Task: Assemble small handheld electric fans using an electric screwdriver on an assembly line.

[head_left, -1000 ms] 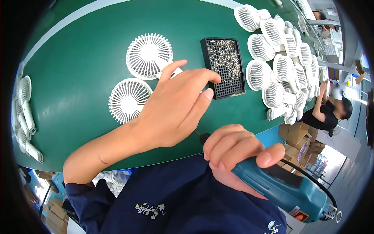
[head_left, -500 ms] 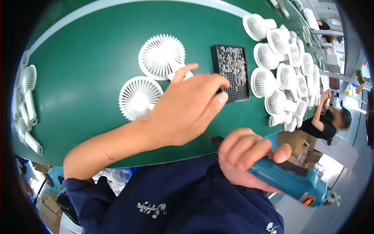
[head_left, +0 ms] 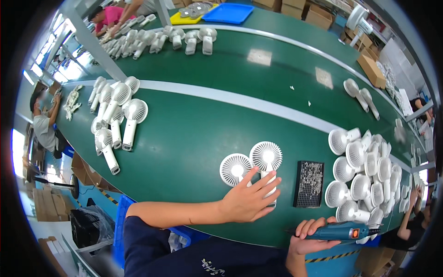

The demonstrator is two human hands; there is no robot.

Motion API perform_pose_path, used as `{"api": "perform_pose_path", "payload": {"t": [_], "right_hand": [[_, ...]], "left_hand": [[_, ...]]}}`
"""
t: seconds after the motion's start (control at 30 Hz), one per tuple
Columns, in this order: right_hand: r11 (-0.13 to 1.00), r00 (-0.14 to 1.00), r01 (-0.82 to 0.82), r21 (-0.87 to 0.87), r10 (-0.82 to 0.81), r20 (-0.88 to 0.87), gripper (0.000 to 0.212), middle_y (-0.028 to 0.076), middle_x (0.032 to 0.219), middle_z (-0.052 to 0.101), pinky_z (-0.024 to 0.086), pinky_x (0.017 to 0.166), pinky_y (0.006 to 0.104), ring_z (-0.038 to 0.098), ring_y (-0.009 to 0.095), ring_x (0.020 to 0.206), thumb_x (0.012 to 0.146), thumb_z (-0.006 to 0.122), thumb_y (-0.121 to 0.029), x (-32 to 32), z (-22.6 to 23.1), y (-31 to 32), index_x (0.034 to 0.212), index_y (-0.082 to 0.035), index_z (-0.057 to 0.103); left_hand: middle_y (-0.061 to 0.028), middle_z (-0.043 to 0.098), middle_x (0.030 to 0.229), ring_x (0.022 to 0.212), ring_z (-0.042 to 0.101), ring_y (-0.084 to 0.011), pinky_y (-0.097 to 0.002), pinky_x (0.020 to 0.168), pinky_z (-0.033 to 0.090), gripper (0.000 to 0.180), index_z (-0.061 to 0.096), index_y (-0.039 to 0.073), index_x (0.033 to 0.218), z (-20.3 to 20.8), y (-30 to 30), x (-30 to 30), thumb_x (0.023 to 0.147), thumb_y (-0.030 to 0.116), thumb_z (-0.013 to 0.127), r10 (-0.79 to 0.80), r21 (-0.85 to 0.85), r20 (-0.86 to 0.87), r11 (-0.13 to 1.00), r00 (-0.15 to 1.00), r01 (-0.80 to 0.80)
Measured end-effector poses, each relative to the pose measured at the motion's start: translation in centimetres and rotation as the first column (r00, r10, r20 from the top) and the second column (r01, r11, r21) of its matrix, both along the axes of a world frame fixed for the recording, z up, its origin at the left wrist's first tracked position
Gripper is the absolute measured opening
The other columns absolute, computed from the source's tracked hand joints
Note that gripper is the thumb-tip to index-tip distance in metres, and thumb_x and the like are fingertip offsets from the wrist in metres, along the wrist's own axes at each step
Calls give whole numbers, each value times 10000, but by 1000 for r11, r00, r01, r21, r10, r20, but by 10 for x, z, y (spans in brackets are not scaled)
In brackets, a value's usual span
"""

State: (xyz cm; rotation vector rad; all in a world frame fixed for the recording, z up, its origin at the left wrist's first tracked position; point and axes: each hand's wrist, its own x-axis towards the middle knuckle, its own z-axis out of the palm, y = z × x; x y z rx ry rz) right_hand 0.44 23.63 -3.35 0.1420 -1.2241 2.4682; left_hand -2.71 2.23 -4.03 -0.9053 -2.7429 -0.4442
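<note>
Many fans (head_left: 266, 156), green table (head_left: 184, 157) | left fingers (head_left: 263, 182) spread | right fingers (head_left: 315, 225) gripping teal driver (head_left: 340, 231) | blue floor (head_left: 328, 267)

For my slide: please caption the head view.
Left hand at two white fans, right hand holding a teal power tool near a black tray.

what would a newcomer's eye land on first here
Probably the teal power tool in the right hand, at lower right. Next, the left hand, fingers spread over two white fans near the centre. Then the pile of white fans on the right, beside a black tray of small metal pieces.
</note>
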Motion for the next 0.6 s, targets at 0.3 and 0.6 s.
{"api": "perform_pose_path", "payload": {"t": [0.3, 0.6], "right_hand": [[994, 996, 55, -90, -49, 73, 653, 36, 582, 404, 338, 301, 234, 336, 114, 336, 975, 234, -648, 14, -7, 10, 1210, -71, 428], [949, 849, -220, -227, 301, 435, 747, 32, 606, 481, 340, 374, 278, 394, 149, 394, 847, 336, -803, 21, -11, -29, 1144, -143, 518]], "left_hand": [[-79, 560, 1269, 1279, 452, -275, -559, 1084, 274, 354, 585, 92, 1178, 18, -12, -223, 893, 302, 597, -103, 185, -411, 963, 906, 193], [-159, 519, 1285, 1279, 429, -329, -489, 1051, 327, 460, 534, 64, 1247, -12, -64, -165, 870, 303, 643, 342, 268, -115, 915, 932, -303]]}}
